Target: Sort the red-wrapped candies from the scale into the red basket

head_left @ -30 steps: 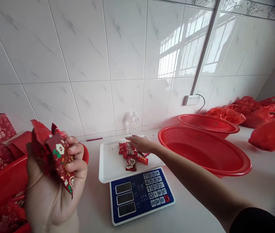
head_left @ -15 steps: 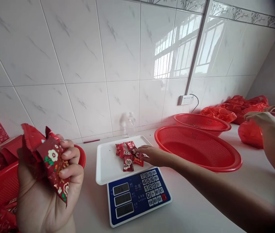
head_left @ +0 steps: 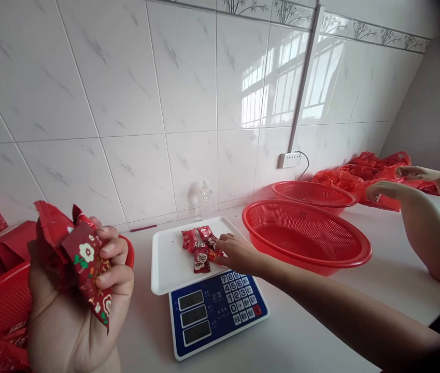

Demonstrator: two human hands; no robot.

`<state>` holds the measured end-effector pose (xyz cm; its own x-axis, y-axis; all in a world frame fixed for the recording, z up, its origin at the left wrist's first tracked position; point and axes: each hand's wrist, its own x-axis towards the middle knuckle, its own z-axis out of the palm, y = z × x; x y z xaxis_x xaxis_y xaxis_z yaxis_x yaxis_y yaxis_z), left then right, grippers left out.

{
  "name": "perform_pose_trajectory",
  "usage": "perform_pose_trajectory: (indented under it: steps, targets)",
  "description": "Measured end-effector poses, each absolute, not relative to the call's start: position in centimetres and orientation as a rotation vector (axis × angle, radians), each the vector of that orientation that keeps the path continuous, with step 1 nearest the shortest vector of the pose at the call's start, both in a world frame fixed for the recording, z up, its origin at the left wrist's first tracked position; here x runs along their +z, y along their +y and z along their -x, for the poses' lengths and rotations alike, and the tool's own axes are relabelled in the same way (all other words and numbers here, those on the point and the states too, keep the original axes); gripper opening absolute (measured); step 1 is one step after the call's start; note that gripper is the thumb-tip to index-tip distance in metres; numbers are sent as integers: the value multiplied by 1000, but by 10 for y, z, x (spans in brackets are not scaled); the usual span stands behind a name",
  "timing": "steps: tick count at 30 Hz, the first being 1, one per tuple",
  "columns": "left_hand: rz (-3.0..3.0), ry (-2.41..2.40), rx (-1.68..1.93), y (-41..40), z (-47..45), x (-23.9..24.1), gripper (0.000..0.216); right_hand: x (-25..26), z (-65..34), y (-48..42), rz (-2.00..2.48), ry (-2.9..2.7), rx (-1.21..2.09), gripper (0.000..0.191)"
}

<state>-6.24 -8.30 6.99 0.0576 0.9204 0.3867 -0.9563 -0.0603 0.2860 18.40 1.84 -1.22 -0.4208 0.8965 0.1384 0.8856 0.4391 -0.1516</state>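
Observation:
Shiny red floral snack packets point(head_left: 89, 269) are bunched in my left hand point(head_left: 74, 321), fingers curled around them, raised at the left. My right hand point(head_left: 241, 254) reaches over the white tray point(head_left: 169, 264) of a digital scale. Its fingers are apart and bent down at the right side of several small red packets point(head_left: 201, 259) lying in a loose cluster. The fingertips seem to touch the nearest ones, but partly cover them. Below the tray is the scale's blue panel point(head_left: 220, 313) with number keys and three dark displays.
A red basket point(head_left: 2, 295) with red packets and boxes stands at the left. Two red perforated basins point(head_left: 301, 235) sit right of the scale. A clear bottle point(head_left: 206, 199) is by the tiled wall. Another person's hands point(head_left: 391, 191) work at red plastic bags point(head_left: 359, 173) at far right.
My right hand's fingers have bent down and moved in onto the packets. The view has shifted slightly. My left hand keeps its packets. The other person's hands have shifted at the bags.

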Motion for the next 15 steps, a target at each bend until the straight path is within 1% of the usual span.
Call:
perform_pose_trajectory:
  steps: [4,7,9,13,15]
  targets:
    - [-546,-58,1549,-84,61,70,38,-12,-182,16,1554,-2419,110,17]
    - [-530,-15,1558,-84,60,71,41,-4,-192,14,1599,-2353,76,12]
    - [-523,4,1557,-84,58,71,42,6,-207,14,1694,-2263,-31,14]
    - [-506,32,1574,-86,54,72,41,21,-252,19,1965,-1993,-365,19]
    - [-487,79,1596,-87,53,73,39,23,-269,22,2041,-1924,-424,21]
